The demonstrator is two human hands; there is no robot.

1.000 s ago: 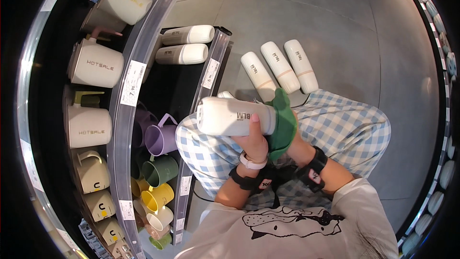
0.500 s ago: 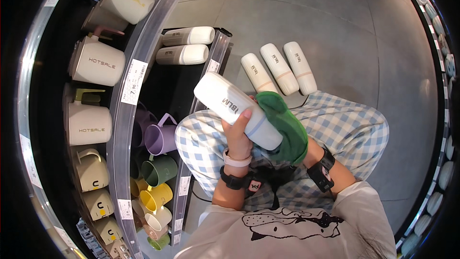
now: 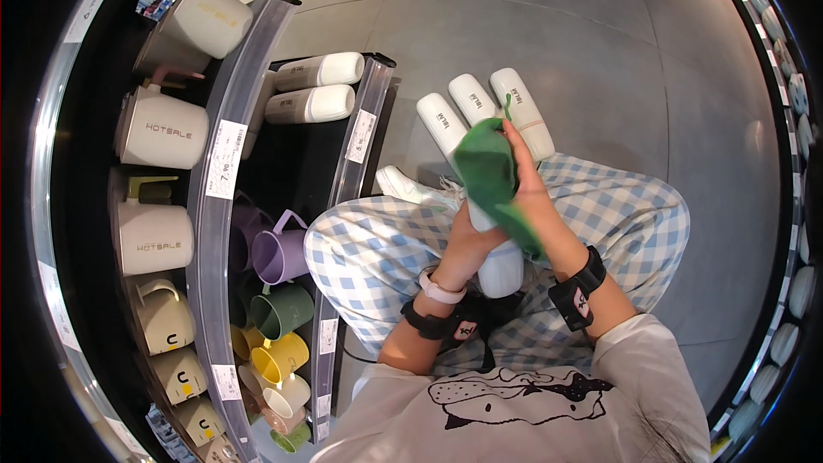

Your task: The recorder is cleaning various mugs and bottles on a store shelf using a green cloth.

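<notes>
A white oblong case [image 3: 501,273] with rounded ends stands tilted over my lap. My left hand [image 3: 473,238] is closed round its middle, and its lower end shows below that hand. A green cloth [image 3: 484,163] covers the upper end of the case. My right hand [image 3: 530,187] is closed on the cloth and presses it against the case; part of the cloth is blurred by motion. Just beyond my hands, three similar white cases lie side by side on the grey floor, the rightmost case [image 3: 521,107] showing most fully.
At my left stands a shelf [image 3: 283,154] with two more white cases [image 3: 310,105], a purple mug [image 3: 279,255], a green mug [image 3: 283,309] and a yellow mug [image 3: 281,357]. Larger beige mugs [image 3: 163,130] fill the tier above. My white shoe [image 3: 401,184] shows beside my knee.
The case has swung from pointing up-left to nearly upright, its far end now under the cloth. My right hand and the cloth have moved up and away from me; my left hand shifted right.
</notes>
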